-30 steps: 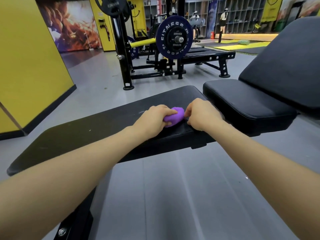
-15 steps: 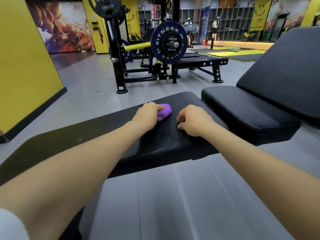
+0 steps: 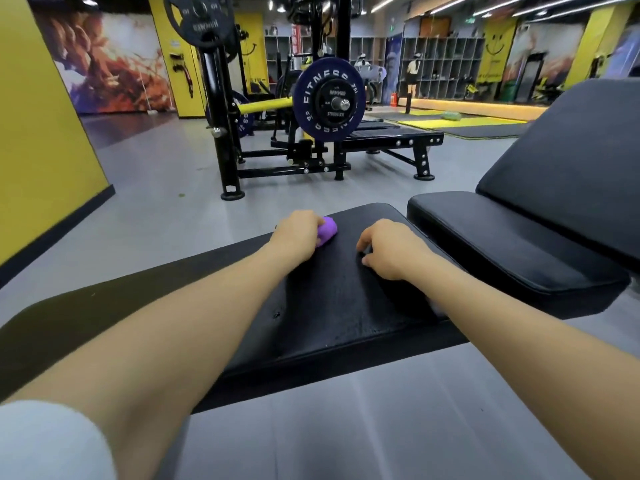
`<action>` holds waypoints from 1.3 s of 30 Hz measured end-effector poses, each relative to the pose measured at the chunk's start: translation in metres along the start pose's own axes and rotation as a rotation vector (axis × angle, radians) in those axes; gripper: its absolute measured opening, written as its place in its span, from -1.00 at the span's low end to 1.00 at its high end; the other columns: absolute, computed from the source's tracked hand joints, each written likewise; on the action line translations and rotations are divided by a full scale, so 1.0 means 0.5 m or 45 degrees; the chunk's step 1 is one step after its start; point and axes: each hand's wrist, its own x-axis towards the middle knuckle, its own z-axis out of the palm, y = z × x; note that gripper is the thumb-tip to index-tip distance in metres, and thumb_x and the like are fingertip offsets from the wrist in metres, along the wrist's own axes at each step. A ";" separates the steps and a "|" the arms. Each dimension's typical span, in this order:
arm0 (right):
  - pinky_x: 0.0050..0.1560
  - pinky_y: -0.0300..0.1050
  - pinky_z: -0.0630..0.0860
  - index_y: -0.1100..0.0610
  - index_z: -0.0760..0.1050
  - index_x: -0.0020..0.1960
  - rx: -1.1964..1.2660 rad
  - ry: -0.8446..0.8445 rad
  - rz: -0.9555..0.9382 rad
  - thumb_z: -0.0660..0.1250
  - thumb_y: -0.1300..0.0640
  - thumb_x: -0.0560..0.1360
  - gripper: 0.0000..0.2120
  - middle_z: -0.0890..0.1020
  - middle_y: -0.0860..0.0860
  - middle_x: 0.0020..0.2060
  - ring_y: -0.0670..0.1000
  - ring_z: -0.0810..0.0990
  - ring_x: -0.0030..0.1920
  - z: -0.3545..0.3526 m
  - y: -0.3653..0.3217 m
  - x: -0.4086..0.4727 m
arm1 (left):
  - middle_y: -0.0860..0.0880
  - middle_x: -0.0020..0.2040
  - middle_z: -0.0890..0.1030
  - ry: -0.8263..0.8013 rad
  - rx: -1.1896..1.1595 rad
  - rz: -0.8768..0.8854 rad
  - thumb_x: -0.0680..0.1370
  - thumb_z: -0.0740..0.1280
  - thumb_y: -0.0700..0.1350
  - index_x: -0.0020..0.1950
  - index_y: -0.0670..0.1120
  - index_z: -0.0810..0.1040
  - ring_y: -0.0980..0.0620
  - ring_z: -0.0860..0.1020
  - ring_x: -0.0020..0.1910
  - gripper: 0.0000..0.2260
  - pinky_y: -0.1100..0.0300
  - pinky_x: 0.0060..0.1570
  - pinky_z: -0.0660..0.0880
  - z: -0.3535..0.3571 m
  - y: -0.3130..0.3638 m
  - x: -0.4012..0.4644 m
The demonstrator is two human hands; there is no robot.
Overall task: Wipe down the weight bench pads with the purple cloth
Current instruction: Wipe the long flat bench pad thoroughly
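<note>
A long black bench pad (image 3: 332, 306) runs from lower left to the centre of the head view. My left hand (image 3: 298, 232) grips a bunched purple cloth (image 3: 327, 231) near the pad's far edge; only the cloth's right part shows past my fingers. My right hand (image 3: 391, 251) rests on the pad to the right of the cloth, fingers curled with their tips on the pad, holding nothing that I can see. A second black seat pad (image 3: 502, 244) and a tilted black back pad (image 3: 571, 161) stand at the right.
A black rack with a yellow bar and a purple weight plate (image 3: 329, 98) stands behind the bench on the grey floor. A yellow wall (image 3: 41, 133) runs along the left. Lockers and yellow mats fill the far right, with a person standing there.
My left hand has slid the purple cloth away from me toward the pad's far edge. My right hand let go of the cloth and stayed on the pad, apart from it.
</note>
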 end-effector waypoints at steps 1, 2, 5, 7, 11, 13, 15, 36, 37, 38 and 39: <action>0.20 0.05 0.50 0.02 0.56 0.17 -0.006 -0.005 -0.005 0.30 0.24 0.49 -0.71 0.51 0.09 0.19 0.19 0.48 0.21 0.001 -0.005 0.003 | -0.16 -0.06 0.51 -0.005 0.008 0.021 0.50 0.28 -0.25 -0.11 -0.10 0.49 -0.22 0.54 0.05 -0.94 0.10 -0.12 0.42 0.000 -0.005 -0.004; 0.18 0.05 0.51 0.02 0.56 0.16 -0.009 -0.010 -0.008 0.30 0.24 0.49 -0.71 0.52 0.09 0.19 0.18 0.49 0.20 0.002 -0.012 0.007 | -0.16 -0.02 0.53 -0.028 -0.001 0.044 0.51 0.30 -0.22 -0.06 -0.10 0.52 -0.22 0.54 0.11 -0.95 0.08 -0.03 0.46 -0.003 -0.011 -0.020; 0.14 0.04 0.53 0.03 0.56 0.14 -0.021 -0.031 -0.012 0.30 0.26 0.48 -0.72 0.54 0.08 0.17 0.18 0.51 0.18 0.006 -0.029 0.023 | -0.11 0.18 0.55 -0.055 -0.032 0.207 0.53 0.32 -0.14 0.20 -0.02 0.56 -0.19 0.50 0.18 -0.75 0.07 0.14 0.45 -0.014 -0.034 -0.085; 0.15 0.04 0.53 0.03 0.57 0.14 -0.020 -0.036 -0.001 0.30 0.27 0.48 -0.72 0.55 0.09 0.17 0.17 0.52 0.18 0.010 -0.041 0.035 | -0.10 0.19 0.54 -0.049 -0.050 0.258 0.53 0.31 -0.15 0.24 0.02 0.54 -0.17 0.49 0.18 -0.71 0.05 0.16 0.44 -0.010 -0.049 -0.091; 0.15 0.06 0.53 0.03 0.56 0.15 -0.044 -0.024 0.046 0.30 0.25 0.49 -0.72 0.53 0.10 0.17 0.18 0.50 0.19 0.014 -0.054 0.045 | -0.19 -0.10 0.52 -0.028 -0.066 0.150 0.48 0.27 -0.25 -0.05 -0.15 0.54 -0.21 0.52 -0.04 -0.90 0.09 -0.14 0.41 0.002 -0.055 -0.004; 0.15 0.06 0.52 0.05 0.53 0.18 -0.076 -0.018 0.080 0.29 0.25 0.50 -0.72 0.50 0.10 0.19 0.19 0.47 0.20 0.017 -0.059 0.044 | -0.17 -0.15 0.46 -0.030 -0.122 0.034 0.42 0.26 -0.19 -0.12 -0.15 0.50 -0.22 0.49 -0.09 -0.92 0.21 -0.26 0.30 0.003 -0.059 0.040; 0.16 0.06 0.50 0.09 0.50 0.23 -0.094 -0.018 0.104 0.27 0.24 0.51 -0.69 0.46 0.10 0.22 0.19 0.45 0.23 0.021 -0.069 0.042 | -0.17 -0.10 0.49 -0.044 -0.143 -0.009 0.43 0.26 -0.19 -0.05 -0.15 0.54 -0.24 0.52 -0.02 -0.86 0.23 -0.24 0.32 0.006 -0.065 0.062; 0.14 0.06 0.52 0.06 0.49 0.25 -0.074 -0.066 0.071 0.25 0.30 0.51 -0.65 0.44 0.09 0.23 0.18 0.44 0.24 0.048 -0.129 0.047 | -0.06 -0.13 0.39 -0.093 -0.026 0.257 0.53 0.30 -0.21 -0.09 -0.09 0.46 -0.01 0.28 -0.14 -0.96 0.19 -0.13 0.28 -0.021 -0.203 -0.036; 0.13 0.06 0.52 0.06 0.49 0.25 -0.066 -0.059 0.069 0.25 0.31 0.51 -0.65 0.44 0.09 0.22 0.18 0.44 0.23 0.049 -0.128 0.046 | -0.06 -0.13 0.37 -0.100 -0.017 0.267 0.53 0.30 -0.21 -0.07 -0.13 0.47 -0.01 0.27 -0.14 -0.98 0.22 -0.14 0.24 -0.020 -0.209 -0.037; 0.14 0.05 0.51 0.07 0.49 0.25 -0.061 -0.048 0.063 0.24 0.31 0.51 -0.65 0.44 0.10 0.22 0.18 0.43 0.23 0.050 -0.128 0.044 | -0.06 -0.13 0.37 -0.092 -0.004 0.259 0.54 0.29 -0.21 -0.07 -0.14 0.45 -0.01 0.26 -0.14 -0.97 0.23 -0.14 0.23 -0.019 -0.210 -0.032; 0.15 0.05 0.51 0.07 0.50 0.24 -0.059 -0.040 0.055 0.23 0.31 0.51 -0.65 0.43 0.10 0.23 0.18 0.43 0.24 0.051 -0.129 0.043 | -0.05 -0.12 0.37 -0.077 0.002 0.236 0.54 0.29 -0.21 -0.09 -0.09 0.39 -0.01 0.26 -0.14 -0.92 0.23 -0.15 0.22 -0.018 -0.207 -0.023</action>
